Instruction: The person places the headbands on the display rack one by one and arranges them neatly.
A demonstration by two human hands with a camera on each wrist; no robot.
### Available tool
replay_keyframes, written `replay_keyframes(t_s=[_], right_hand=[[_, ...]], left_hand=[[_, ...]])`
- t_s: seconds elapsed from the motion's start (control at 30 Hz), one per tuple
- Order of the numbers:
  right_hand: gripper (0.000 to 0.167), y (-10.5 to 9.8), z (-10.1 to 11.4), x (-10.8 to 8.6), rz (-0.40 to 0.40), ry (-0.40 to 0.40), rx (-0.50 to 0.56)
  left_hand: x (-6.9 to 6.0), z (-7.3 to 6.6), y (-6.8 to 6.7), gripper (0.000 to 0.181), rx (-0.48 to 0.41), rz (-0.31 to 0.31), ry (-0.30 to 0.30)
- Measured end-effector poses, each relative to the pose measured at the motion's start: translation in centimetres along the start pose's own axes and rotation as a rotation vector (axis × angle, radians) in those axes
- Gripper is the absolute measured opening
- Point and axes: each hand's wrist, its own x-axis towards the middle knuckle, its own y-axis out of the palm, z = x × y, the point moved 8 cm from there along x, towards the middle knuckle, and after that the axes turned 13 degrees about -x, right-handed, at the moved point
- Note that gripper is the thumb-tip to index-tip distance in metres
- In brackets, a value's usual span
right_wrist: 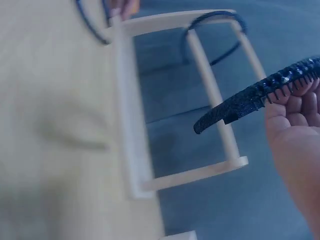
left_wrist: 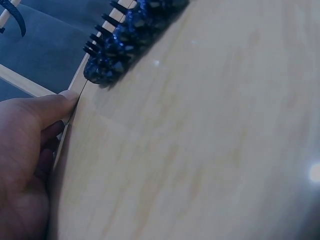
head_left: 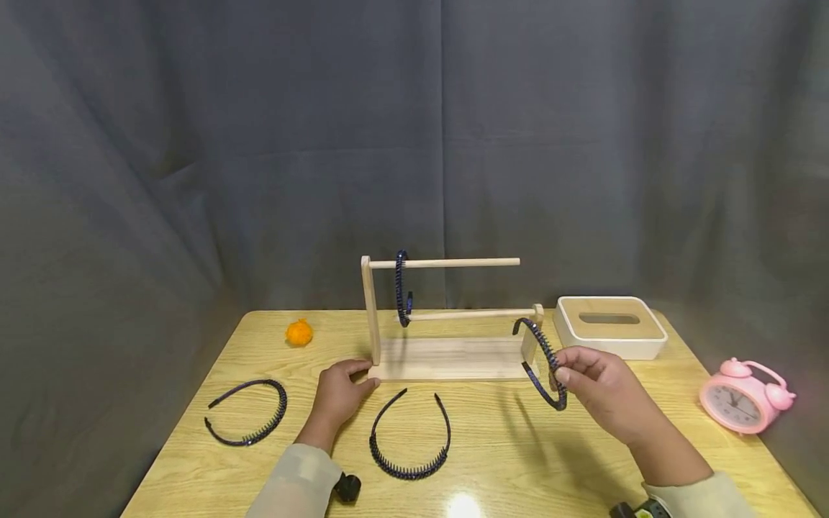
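Note:
My right hand [head_left: 602,392] pinches a dark toothed headband [head_left: 547,352] in the air, by the right end of a wooden rack [head_left: 447,358]; in the right wrist view the headband [right_wrist: 260,92] crosses in front of a rack bar. My left hand [head_left: 340,399] touches the left front corner of the rack's base, thumb and fingers around the edge, as the left hand [left_wrist: 30,135] also shows in the left wrist view. Another headband [head_left: 401,288] hangs on the upper bar at the left. Two headbands lie on the table, one in front of the rack [head_left: 409,473], one at the left [head_left: 278,414].
On the wooden table [head_left: 492,460], an orange fuzzy ball [head_left: 299,332] sits at the back left. A white tissue box [head_left: 609,327] with a wooden top stands behind my right hand, and a pink alarm clock [head_left: 745,399] is at the right edge.

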Motion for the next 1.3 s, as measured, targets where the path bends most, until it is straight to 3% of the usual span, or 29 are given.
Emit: replay_keyframes(t_s=[0.1,0.2,0.37,0.53,0.83,1.3], right_hand=[[0.033,-0.8,1.5,0.9,-0.021,-0.062,0.209],[0.036,-1.6,2.8,2.0,-0.084,-0.064,0.352],[0.037,-2.5,3.8,4.2,-0.200,0.006,0.463],[0.029,-3.2,3.9,6.3,-0.265,0.101,0.508],[0.016,-3.7,2.3,8.3,-0.305,0.296,0.524],[0.016,-3.8,-0.2,10.0,-0.325,0.381,0.561]], left_hand=[[0.0,0.0,0.0,0.033,-0.001,-0.003,-0.002],[0.0,0.0,0.0,0.033,0.003,0.000,-0.005],[-0.1,-0.1,0.0,0.034,0.006,0.003,-0.010],[-0.2,0.0,-0.1,0.034,-0.001,0.005,-0.011],[0.0,-0.1,0.0,0.035,-0.013,0.008,0.006],[0.1,-0.4,0.3,0.035,-0.002,0.011,0.010]])
